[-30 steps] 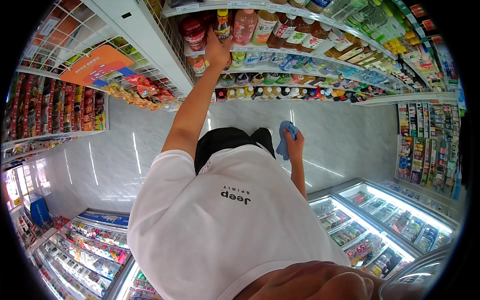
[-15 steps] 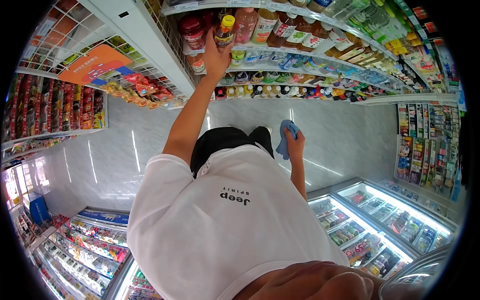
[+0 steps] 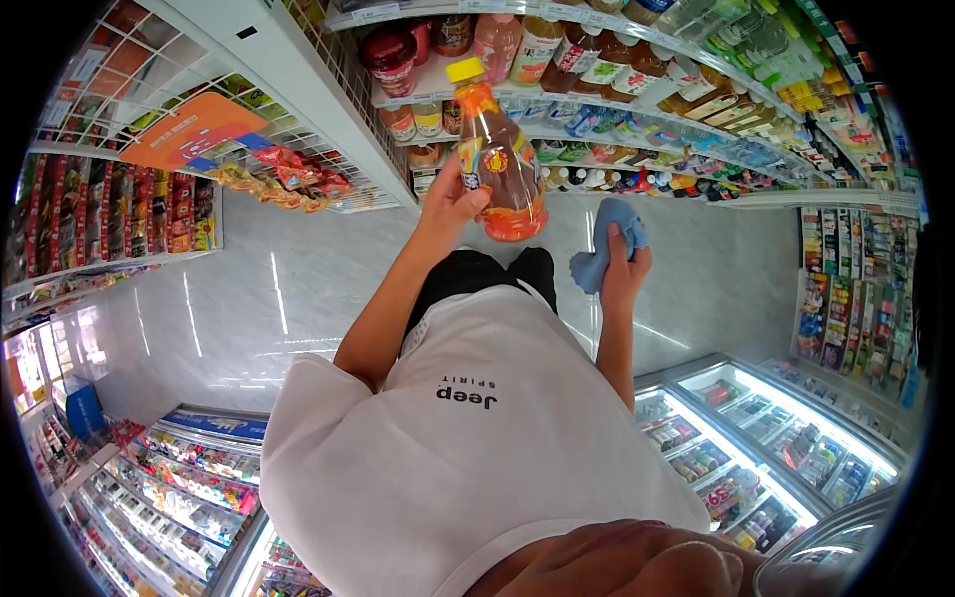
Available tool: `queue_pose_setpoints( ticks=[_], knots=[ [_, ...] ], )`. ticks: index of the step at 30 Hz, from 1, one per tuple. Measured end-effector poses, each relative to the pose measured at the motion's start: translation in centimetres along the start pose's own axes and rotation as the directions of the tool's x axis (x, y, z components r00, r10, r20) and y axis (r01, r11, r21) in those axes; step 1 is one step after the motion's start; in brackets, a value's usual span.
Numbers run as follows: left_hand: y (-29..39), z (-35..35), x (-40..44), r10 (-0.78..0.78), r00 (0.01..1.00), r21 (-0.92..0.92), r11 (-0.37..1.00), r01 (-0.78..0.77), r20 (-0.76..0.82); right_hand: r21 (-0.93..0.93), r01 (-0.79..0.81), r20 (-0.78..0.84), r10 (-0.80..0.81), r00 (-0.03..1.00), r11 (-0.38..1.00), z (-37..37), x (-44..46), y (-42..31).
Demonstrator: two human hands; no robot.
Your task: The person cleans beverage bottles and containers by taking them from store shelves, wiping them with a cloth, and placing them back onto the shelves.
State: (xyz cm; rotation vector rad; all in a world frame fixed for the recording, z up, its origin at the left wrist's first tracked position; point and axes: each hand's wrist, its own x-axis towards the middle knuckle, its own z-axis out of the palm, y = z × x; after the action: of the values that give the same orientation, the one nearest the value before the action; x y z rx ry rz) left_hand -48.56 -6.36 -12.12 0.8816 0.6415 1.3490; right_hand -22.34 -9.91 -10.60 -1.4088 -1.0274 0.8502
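My left hand (image 3: 450,211) is closed around the lower side of a drink bottle (image 3: 504,164). The bottle has a yellow cap, dark brown contents and orange-red patterned bands. It is held off the shelf, tilted slightly, its cap pointing toward the drinks rack. In my right hand (image 3: 627,267), a blue cloth (image 3: 619,221) is bunched between thumb and fingers, over the floor to the right of the bottle. The two hands are apart. A dark red cup-shaped container (image 3: 388,60) stands on the shelf beyond my left hand.
A drinks shelf (image 3: 453,82) with rows of bottles curves across the front. To the left are a wire rack (image 3: 348,90) and hanging snack packets (image 3: 298,174). Grey floor (image 3: 239,298) lies below. Lit glass-topped cabinets (image 3: 686,383) stand at lower right.
My left hand has drawn the yellow-capped bottle off the shelf toward my body, leaving a gap there. My right hand has risen slightly to the right with the cloth.
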Motion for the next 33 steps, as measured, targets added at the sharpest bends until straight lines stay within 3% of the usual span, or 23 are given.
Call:
queue_pose_setpoints(
  ticks=[1,3,5,8,12,15,18,22,25,28,32,33],
  knots=[
    [0.0,0.9,-0.4,-0.012,1.000,-0.083,0.996,0.011,-0.009,0.043,0.068,0.011,-0.068,0.998,0.997,0.6,0.1,-1.9],
    [0.2,1.8,-1.2,-0.173,0.972,-0.309,0.927,0.215,0.157,0.071,0.268,0.052,-0.272,0.961,0.961,1.6,0.3,-5.2],
    [1.3,3.5,-1.4,-0.252,0.936,-0.363,0.871,0.331,0.247,0.052,0.524,0.126,-0.526,0.841,0.850,2.8,0.9,-8.0],
    [1.2,5.5,-1.8,-0.304,0.880,-0.399,0.803,0.444,0.366,0.035,0.626,0.116,-0.625,0.772,0.779,4.4,1.5,-11.2],
    [1.0,7.2,-2.4,-0.284,0.874,-0.402,0.802,0.442,0.393,0.015,0.656,0.148,-0.650,0.745,0.755,5.4,3.0,-13.1],
    [1.0,6.2,-2.4,-0.337,0.810,-0.530,0.625,0.573,0.479,0.024,0.643,0.227,-0.631,0.742,0.765,5.1,1.9,-11.9],
    [0.8,6.1,-1.7,-0.339,0.901,-0.624,0.652,0.431,0.270,-0.037,0.719,0.341,-0.668,0.662,0.694,3.9,0.3,-9.8],
    [1.4,5.7,-1.0,-0.355,0.910,-0.623,0.668,0.407,0.213,-0.036,0.815,0.400,-0.739,0.542,0.579,4.3,-1.7,-8.5],
    [0.8,6.2,-1.0,-0.389,0.915,-0.550,0.743,0.380,0.106,-0.097,0.826,0.329,-0.766,0.553,0.555,4.5,-2.2,-7.0],
    [-0.2,5.8,-1.3,-0.385,0.915,-0.610,0.699,0.373,0.117,-0.188,0.811,0.337,-0.740,0.583,0.554,4.0,-0.3,-8.8],
    [0.6,7.6,-1.7,-0.443,0.896,-0.300,0.850,0.432,0.033,-0.304,0.741,0.292,-0.682,0.671,0.599,4.6,3.0,-11.5],
    [0.4,7.7,-1.7,-0.429,0.903,-0.330,0.848,0.416,0.035,-0.296,0.740,0.307,-0.673,0.673,0.604,4.9,3.2,-11.8]
  ],
)
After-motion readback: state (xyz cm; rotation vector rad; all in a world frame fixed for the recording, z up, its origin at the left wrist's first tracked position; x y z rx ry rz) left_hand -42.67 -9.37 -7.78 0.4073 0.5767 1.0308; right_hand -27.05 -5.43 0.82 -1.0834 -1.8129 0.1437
